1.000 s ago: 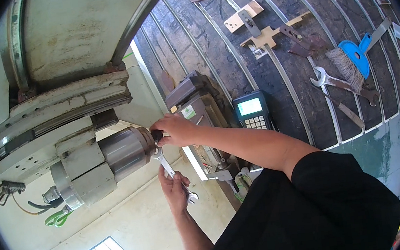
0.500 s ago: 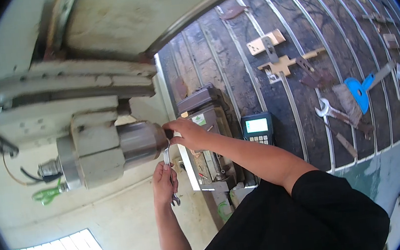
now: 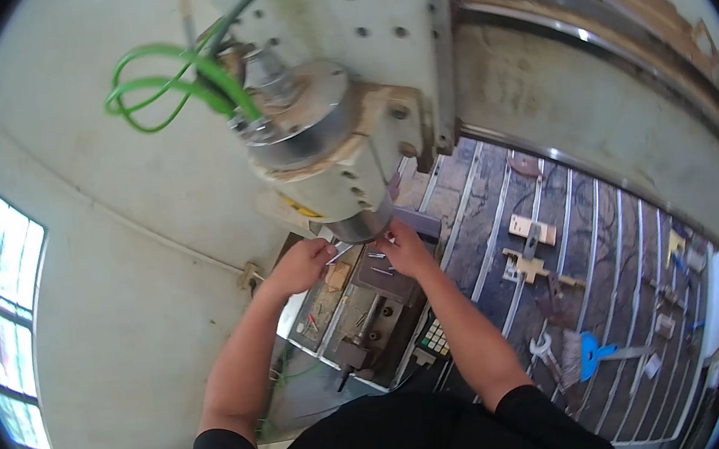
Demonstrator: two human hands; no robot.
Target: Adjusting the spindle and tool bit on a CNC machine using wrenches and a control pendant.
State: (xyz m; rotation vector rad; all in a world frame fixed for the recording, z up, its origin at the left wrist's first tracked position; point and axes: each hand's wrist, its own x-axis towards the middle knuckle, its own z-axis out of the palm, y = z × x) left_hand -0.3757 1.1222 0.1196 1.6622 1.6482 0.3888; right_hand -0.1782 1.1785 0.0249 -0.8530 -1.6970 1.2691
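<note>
A spindle motor (image 3: 329, 184) with a pale housing and a metal lower end hangs in front of me. Just left of that end, my left hand (image 3: 301, 267) is closed around an open-end wrench (image 3: 340, 251), whose far part runs in under the spindle. My right hand (image 3: 406, 250) is raised to the right side of the spindle's lower end, fingers curled. Whatever its fingertips grip there is hidden behind the spindle and the hand. Beneath both hands lies a machine vise (image 3: 375, 326) with a screw and small loose metal pieces on it.
Green hoses (image 3: 178, 81) loop from the spindle's top. Right of the vise lies a handheld control pad (image 3: 434, 337). The slotted table (image 3: 488, 277) carries a wooden block (image 3: 522, 227), clamps, another wrench (image 3: 544, 350) and a blue-handled brush (image 3: 591, 355). A metal gantry beam (image 3: 573, 88) crosses behind.
My view has swung round and higher, so the spindle now appears upright and its hoses show. Both hands stay at its lower end, the left still holding the wrench.
</note>
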